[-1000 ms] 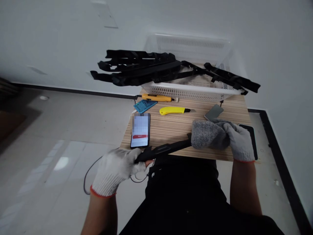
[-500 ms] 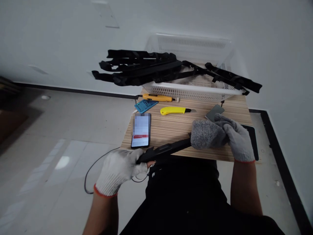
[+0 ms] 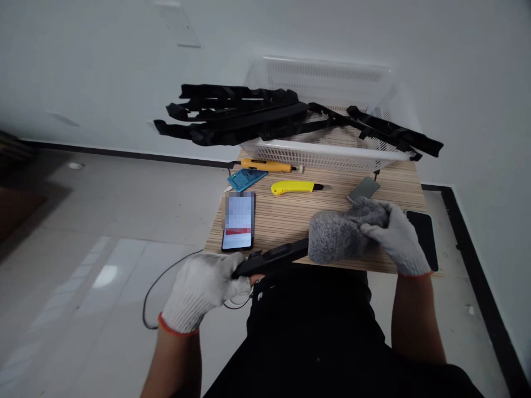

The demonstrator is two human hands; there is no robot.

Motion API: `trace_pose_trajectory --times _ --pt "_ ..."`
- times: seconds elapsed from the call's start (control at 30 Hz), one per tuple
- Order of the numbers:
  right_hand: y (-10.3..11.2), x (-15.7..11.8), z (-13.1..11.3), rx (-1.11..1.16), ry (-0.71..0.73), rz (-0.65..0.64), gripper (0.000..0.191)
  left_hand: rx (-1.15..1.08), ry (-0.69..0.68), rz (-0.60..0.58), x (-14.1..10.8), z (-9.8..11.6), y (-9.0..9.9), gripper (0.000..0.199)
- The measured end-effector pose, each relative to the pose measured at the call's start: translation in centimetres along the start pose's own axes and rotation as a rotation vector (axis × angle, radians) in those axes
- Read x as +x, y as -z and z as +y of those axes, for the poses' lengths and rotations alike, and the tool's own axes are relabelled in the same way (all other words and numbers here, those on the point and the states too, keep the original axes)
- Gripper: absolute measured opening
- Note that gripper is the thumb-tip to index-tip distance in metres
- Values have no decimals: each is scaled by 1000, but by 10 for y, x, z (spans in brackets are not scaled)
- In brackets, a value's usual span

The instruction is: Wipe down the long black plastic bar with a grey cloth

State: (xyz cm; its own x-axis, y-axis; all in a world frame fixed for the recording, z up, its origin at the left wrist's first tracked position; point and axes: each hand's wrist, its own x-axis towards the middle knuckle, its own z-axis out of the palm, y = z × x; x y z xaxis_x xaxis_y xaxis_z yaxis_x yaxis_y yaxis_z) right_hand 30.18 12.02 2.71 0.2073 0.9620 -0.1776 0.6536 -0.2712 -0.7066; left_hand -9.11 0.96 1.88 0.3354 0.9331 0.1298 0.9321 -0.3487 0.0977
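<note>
My left hand (image 3: 207, 284), in a white knit glove with an orange cuff, is closed on the near end of a long black plastic part (image 3: 276, 258). That part slants up to the right over the table's front edge. Its far end is hidden by a fluffy grey cloth (image 3: 340, 235). In a matching glove, my right hand (image 3: 398, 235) grips the right end of the cloth between thumb and fingers. Just behind the cloth lies a small grey rectangular object (image 3: 364, 189). A dark phone-like slab (image 3: 423, 235) is beside my right hand.
A white basket (image 3: 332, 150) at the back carries several black parts (image 3: 249, 119) that jut past its rim. On the wooden table (image 3: 290, 213) are a yellow cutter (image 3: 293, 188) with its blade out, an orange tool (image 3: 267, 165), a blue packet (image 3: 246, 179) and a lit phone (image 3: 238, 221).
The cloth and my right hand have shifted; the cloth reaches further left and lower, covering more of the black part. My left hand stays nearly still, holding the part.
</note>
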Motion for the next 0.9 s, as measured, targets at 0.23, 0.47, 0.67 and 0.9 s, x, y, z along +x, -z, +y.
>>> trace_pose_trajectory --times 0.23,0.47,0.67,0.9 --pt "-29 -2 -4 -134 168 169 116 103 -31 148 11 15 -2 63" --pt "-67 -23 -20 -267 479 231 100 214 -47 244 26 27 -6 64" --pt "-84 -30 -30 -333 553 235 88 248 7 204 28 29 -9 67" --pt "-101 -60 -46 -408 658 65 93 203 -81 164 37 41 -8 73"
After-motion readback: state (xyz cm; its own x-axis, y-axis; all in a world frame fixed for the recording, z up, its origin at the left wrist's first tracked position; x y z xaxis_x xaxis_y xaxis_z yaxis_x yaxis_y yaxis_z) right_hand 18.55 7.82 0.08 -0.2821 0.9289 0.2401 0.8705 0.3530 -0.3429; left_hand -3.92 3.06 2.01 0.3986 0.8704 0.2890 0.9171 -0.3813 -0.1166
